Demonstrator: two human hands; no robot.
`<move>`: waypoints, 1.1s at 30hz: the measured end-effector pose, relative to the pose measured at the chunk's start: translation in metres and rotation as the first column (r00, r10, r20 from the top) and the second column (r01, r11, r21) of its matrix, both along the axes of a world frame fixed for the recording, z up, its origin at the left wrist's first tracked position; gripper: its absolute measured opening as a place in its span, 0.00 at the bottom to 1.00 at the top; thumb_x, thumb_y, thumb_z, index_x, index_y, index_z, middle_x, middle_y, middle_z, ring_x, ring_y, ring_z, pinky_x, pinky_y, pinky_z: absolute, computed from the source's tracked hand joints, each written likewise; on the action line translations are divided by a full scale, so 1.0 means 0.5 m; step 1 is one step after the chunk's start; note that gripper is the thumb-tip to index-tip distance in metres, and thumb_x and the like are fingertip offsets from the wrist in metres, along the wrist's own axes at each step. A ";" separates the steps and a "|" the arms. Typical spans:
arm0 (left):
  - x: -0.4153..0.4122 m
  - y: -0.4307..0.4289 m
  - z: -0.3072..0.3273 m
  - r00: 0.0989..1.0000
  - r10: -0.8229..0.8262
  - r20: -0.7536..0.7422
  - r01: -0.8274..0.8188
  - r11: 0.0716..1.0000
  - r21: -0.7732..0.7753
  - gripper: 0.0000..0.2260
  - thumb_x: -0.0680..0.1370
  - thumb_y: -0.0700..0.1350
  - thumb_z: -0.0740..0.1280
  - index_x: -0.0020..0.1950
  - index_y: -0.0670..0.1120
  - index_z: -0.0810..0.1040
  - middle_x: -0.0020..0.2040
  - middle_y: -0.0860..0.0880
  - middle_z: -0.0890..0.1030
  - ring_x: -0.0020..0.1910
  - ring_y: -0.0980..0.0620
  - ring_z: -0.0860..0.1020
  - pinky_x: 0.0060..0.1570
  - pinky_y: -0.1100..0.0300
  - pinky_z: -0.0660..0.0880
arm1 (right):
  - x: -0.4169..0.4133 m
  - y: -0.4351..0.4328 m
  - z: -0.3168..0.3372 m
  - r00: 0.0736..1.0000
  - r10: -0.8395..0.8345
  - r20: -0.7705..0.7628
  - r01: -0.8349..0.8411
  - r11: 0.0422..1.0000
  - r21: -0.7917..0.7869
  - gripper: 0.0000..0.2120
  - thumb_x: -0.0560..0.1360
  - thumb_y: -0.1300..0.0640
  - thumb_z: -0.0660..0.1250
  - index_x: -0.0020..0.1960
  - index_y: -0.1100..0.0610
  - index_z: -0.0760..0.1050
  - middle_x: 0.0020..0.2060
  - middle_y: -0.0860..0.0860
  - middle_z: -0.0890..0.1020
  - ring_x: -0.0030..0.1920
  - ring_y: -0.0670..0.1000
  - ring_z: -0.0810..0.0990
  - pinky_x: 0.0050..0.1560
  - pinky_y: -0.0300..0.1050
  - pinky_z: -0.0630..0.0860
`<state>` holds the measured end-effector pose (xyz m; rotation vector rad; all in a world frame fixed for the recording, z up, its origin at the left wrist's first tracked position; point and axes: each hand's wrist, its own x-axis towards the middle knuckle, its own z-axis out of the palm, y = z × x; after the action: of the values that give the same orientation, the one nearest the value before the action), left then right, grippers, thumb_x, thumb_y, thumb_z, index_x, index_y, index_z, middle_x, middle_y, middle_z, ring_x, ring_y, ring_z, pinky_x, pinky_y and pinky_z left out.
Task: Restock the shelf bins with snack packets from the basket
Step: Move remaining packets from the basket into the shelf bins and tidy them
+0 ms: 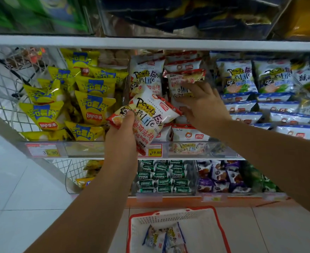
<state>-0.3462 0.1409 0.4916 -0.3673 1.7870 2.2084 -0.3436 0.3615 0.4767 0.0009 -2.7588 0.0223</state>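
Observation:
My left hand point(122, 136) grips a white and red snack packet point(146, 115) by its lower left corner, holding it in front of the middle shelf bin point(168, 148). My right hand point(203, 108) reaches into that bin with fingers spread, touching the red and white packets point(185, 77) stacked there. On the floor below stands the white basket with a red rim point(221, 229), holding a few blue and white packets point(163, 238).
Yellow chip bags point(94, 105) fill the bin to the left. Blue and white packets point(241, 79) fill the bin on the right. A lower shelf holds green packets point(161, 178) and purple packets point(221, 178). A wire rack point(1, 79) stands far left.

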 end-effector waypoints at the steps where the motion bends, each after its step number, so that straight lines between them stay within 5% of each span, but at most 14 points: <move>1: 0.000 0.002 0.000 0.999 0.021 0.024 -0.022 0.999 0.034 0.15 0.79 0.54 0.66 0.62 0.49 0.77 0.52 0.51 0.85 0.46 0.54 0.84 0.47 0.53 0.81 | 0.000 0.005 -0.004 0.998 -0.027 0.053 0.025 0.999 0.037 0.17 0.74 0.56 0.68 0.63 0.49 0.79 0.72 0.55 0.70 0.70 0.63 0.66 0.63 0.66 0.68; 6: 0.001 0.010 -0.005 0.996 0.055 0.063 -0.062 0.992 0.108 0.17 0.78 0.52 0.68 0.65 0.48 0.75 0.52 0.50 0.85 0.48 0.51 0.85 0.51 0.49 0.80 | 0.006 0.009 0.011 0.990 -0.114 0.084 0.106 0.990 0.089 0.28 0.73 0.55 0.69 0.72 0.47 0.69 0.76 0.53 0.62 0.74 0.61 0.60 0.70 0.63 0.61; 10: 0.004 0.008 -0.002 0.998 0.042 0.037 -0.045 0.996 0.071 0.13 0.80 0.50 0.66 0.62 0.48 0.76 0.47 0.53 0.85 0.42 0.56 0.85 0.49 0.55 0.81 | -0.038 0.022 0.070 0.960 -0.019 0.281 -0.051 0.970 0.239 0.41 0.72 0.60 0.69 0.78 0.43 0.52 0.79 0.53 0.48 0.78 0.60 0.45 0.74 0.65 0.52; 16: 0.007 0.018 0.002 0.995 0.077 0.060 -0.083 0.992 0.098 0.05 0.79 0.49 0.67 0.52 0.49 0.79 0.43 0.52 0.86 0.44 0.52 0.85 0.55 0.46 0.79 | -0.061 0.013 0.097 0.897 -0.099 0.431 -0.220 0.745 0.630 0.27 0.78 0.56 0.65 0.75 0.45 0.62 0.79 0.56 0.41 0.79 0.61 0.40 0.73 0.70 0.44; 18: 0.008 0.017 0.004 0.995 0.078 0.059 -0.084 0.991 0.105 0.09 0.79 0.49 0.67 0.56 0.47 0.78 0.46 0.50 0.86 0.46 0.50 0.84 0.56 0.45 0.79 | -0.059 0.011 0.106 0.897 -0.121 0.425 -0.233 0.688 0.687 0.28 0.78 0.57 0.65 0.75 0.47 0.62 0.80 0.55 0.45 0.79 0.59 0.41 0.74 0.69 0.42; 22: 0.005 0.008 0.003 0.995 0.086 0.056 -0.093 0.985 0.142 0.06 0.79 0.49 0.67 0.53 0.49 0.79 0.44 0.51 0.86 0.43 0.52 0.85 0.54 0.47 0.80 | -0.051 0.011 0.128 0.898 -0.120 0.422 -0.260 0.631 0.731 0.26 0.77 0.59 0.64 0.74 0.50 0.63 0.74 0.50 0.68 0.79 0.57 0.49 0.75 0.68 0.41; 25: 0.006 0.002 0.004 0.992 0.103 0.072 -0.114 0.978 0.173 0.05 0.79 0.49 0.67 0.52 0.49 0.78 0.43 0.52 0.86 0.40 0.54 0.85 0.53 0.48 0.80 | -0.030 0.001 0.155 0.939 -0.170 0.300 -0.124 0.644 0.755 0.27 0.74 0.56 0.67 0.72 0.50 0.64 0.68 0.52 0.74 0.73 0.58 0.63 0.74 0.65 0.54; 29: 0.009 -0.002 0.009 0.990 0.116 0.075 -0.130 0.967 0.217 0.09 0.79 0.49 0.67 0.58 0.49 0.78 0.45 0.52 0.86 0.42 0.56 0.85 0.54 0.49 0.79 | -0.012 -0.003 0.177 0.966 -0.243 0.084 0.160 0.825 0.542 0.23 0.76 0.52 0.67 0.70 0.49 0.67 0.64 0.56 0.77 0.66 0.62 0.73 0.65 0.58 0.71; 33: 0.012 -0.004 0.007 0.989 0.131 0.071 -0.144 0.959 0.244 0.13 0.79 0.48 0.67 0.64 0.48 0.77 0.49 0.51 0.86 0.47 0.54 0.85 0.57 0.47 0.78 | -0.023 0.007 0.162 0.958 -0.278 0.070 0.278 0.961 0.019 0.27 0.76 0.44 0.66 0.72 0.51 0.65 0.65 0.58 0.77 0.67 0.62 0.72 0.70 0.59 0.62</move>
<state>-0.3403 0.1390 0.4953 -0.5038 1.4731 2.4566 -0.3550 0.3649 0.5576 -0.3926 -2.8041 -0.0663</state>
